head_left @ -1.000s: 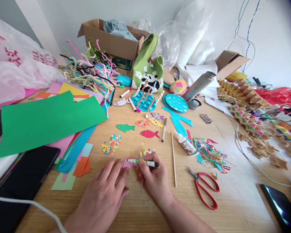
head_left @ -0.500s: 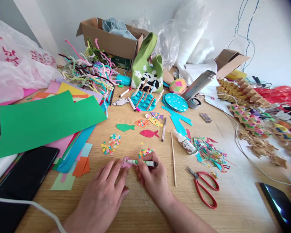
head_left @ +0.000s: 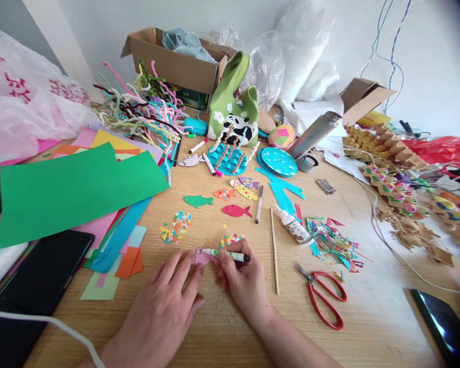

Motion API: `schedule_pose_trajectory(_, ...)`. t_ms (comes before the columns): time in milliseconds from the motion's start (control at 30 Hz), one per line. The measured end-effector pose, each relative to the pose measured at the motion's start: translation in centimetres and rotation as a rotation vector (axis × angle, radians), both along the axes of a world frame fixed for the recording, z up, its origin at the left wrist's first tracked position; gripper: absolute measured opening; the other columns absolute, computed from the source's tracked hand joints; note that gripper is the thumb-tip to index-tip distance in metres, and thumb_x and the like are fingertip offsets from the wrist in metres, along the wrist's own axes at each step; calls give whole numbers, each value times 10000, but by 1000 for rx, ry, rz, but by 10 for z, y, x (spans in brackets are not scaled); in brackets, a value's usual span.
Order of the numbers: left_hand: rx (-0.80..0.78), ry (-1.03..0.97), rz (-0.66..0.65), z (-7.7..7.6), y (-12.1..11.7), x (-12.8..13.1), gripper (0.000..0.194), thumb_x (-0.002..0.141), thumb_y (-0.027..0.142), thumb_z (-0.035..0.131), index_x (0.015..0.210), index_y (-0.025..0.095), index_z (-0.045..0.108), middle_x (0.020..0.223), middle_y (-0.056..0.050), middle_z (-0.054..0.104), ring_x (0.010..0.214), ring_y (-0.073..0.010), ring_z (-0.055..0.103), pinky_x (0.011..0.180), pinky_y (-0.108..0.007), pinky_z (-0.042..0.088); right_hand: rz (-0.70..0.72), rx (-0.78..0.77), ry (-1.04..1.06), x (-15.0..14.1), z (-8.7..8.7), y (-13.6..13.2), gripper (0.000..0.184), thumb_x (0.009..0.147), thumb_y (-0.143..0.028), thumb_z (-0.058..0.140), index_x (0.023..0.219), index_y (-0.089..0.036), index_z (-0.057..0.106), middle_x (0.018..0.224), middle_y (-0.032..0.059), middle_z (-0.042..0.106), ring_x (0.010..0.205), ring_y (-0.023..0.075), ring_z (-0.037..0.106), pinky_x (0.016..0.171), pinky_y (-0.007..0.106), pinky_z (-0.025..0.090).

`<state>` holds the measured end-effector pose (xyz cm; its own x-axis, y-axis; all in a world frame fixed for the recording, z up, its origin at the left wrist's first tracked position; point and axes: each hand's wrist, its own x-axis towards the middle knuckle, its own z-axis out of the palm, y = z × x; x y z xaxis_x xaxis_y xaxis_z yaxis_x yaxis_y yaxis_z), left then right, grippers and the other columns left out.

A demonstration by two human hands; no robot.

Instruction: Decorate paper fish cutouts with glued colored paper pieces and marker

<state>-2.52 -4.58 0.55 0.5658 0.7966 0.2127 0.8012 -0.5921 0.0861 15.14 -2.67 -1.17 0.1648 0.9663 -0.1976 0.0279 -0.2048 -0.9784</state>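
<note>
A small pink paper fish (head_left: 204,258) lies on the table, partly covered by fingers. My left hand (head_left: 164,296) rests flat with its fingers stretched, the fingertips pressing the left end of the fish. In my right hand (head_left: 239,278) is a white marker (head_left: 235,256) with a black end, its tip over the fish near a drawn round mark. Just beyond are small piles of paper confetti (head_left: 176,229). Farther up lie a green paper fish (head_left: 198,201), a red paper fish (head_left: 236,210) and several decorated ones.
Red-handled scissors (head_left: 325,299), a wooden stick (head_left: 274,250) and a glue bottle (head_left: 294,226) lie to the right, beside paper scraps (head_left: 331,243). Green sheets (head_left: 72,189) and a black tablet (head_left: 42,286) are on the left. A panda bag (head_left: 233,110) and a steel flask (head_left: 314,135) stand behind.
The marker tip has shifted slightly right across the pink fish, uncovering more of the drawn round mark. My left hand stays in place.
</note>
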Motion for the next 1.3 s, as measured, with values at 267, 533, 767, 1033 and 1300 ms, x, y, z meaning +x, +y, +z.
schedule_pose_trajectory(267,4,2,2,0,0,1,372,956,323,508,1249,149,655,1305,-113,659,1197,-294,570,961,-438,496,14,11,-8,1,1,-1,341,892,-480,636,747,-225,462,508,-72,515,333,61,425,320,157,316)
schedule_pose_trajectory(533,10,-6,6,0,0,1,392,953,317,509,1290,155,626,1309,-109,657,1194,-287,571,961,-431,498,1,25,11,1,2,-1,314,887,-455,640,760,-225,469,502,-80,499,343,63,418,330,161,325)
schedule_pose_trajectory(767,-21,33,-10,-3,-2,1,490,853,273,652,1322,145,597,1350,-119,620,1228,-321,530,988,-464,493,42,24,-15,1,1,-1,312,895,-427,628,738,-228,445,484,-83,485,339,65,420,331,160,305)
schedule_pose_trajectory(1033,-22,32,-24,-3,-1,1,515,846,279,666,1334,135,582,1364,-134,603,1232,-332,519,988,-484,491,0,27,11,0,1,-1,313,888,-451,642,766,-227,461,505,-78,505,343,64,421,325,159,328)
schedule_pose_trajectory(1300,-30,18,-19,-4,-2,0,505,857,263,645,1340,136,571,1368,-138,593,1243,-332,508,1006,-486,471,1,28,-19,0,1,-1,304,890,-439,639,757,-222,472,499,-76,506,344,64,425,329,158,324)
